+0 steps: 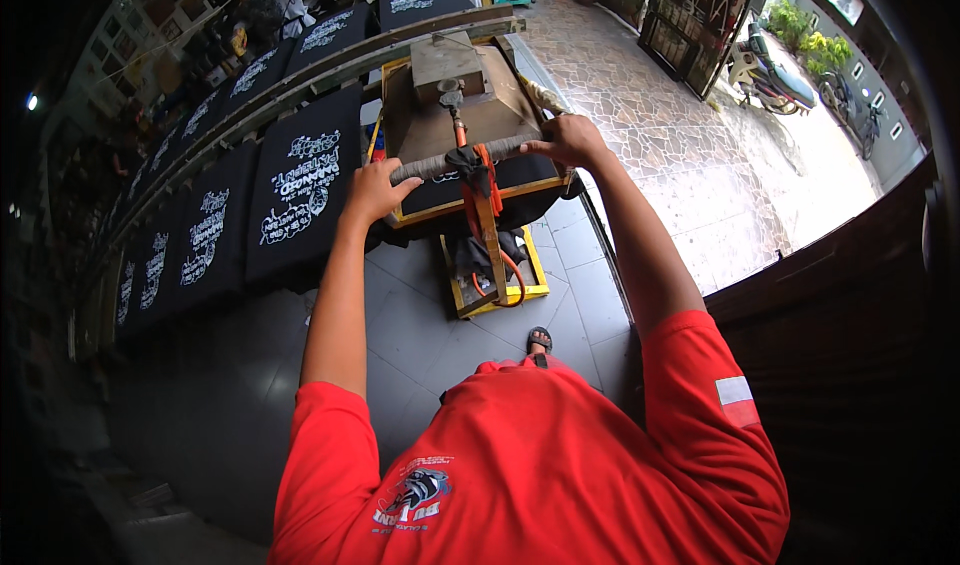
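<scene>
A grey-wrapped bar handle (435, 168) runs across in front of me at arm's length. My left hand (380, 191) is closed around its left end, and my right hand (572, 143) grips the right end. Behind the bar is a wide metal hood with a boxy top (462, 70), set in a yellow-edged frame (478, 205). Orange cord and dark cloth are tied at the middle of the bar, where an upright post (488, 233) meets it. Below stands a yellow base (535, 265) with an orange hose and dark cloth on it.
Black shirts (300, 180) with white prints lie in rows on slanted boards to the left. A long rail (330, 65) runs between the rows. Grey floor tiles (420, 310) lie beneath me. Beyond the doorway at right are stone paving (640, 115) and a parked motorbike (775, 75).
</scene>
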The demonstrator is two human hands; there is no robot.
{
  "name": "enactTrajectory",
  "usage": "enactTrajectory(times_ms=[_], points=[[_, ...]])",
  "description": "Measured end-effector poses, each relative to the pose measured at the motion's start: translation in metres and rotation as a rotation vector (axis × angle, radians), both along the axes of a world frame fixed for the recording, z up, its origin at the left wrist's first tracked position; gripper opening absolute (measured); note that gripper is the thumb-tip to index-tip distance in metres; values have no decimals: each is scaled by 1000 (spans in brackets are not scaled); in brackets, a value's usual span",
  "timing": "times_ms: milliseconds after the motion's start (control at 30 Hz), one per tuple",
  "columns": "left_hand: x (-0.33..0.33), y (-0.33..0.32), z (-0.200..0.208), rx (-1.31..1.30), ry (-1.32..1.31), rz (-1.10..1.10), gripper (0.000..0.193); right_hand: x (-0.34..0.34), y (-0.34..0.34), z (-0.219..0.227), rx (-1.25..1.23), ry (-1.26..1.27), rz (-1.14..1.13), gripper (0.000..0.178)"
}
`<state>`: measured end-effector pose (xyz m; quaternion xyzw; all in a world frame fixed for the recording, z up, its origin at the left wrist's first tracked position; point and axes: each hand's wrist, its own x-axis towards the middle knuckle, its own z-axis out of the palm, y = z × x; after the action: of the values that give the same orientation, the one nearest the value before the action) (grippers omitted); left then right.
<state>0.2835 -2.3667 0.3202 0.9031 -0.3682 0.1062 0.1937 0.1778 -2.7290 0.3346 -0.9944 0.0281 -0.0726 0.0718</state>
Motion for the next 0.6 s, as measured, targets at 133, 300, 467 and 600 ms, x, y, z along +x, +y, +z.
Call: enactTrajectory(times_ms=[133, 300, 467, 600], points=[[2, 2, -3, -2, -56, -7, 41, -1, 1, 2, 12, 8, 0, 78], [-1, 1, -3, -32, -26, -5, 40, -1, -1, -5, 30, -87, 9, 73], [-3, 2, -2, 7, -41, 19, 43, 0, -2, -3, 47, -13, -16, 78], [-7, 2, 0, -20, -19, 16, 41, -2, 0, -3, 58, -11, -15, 79]])
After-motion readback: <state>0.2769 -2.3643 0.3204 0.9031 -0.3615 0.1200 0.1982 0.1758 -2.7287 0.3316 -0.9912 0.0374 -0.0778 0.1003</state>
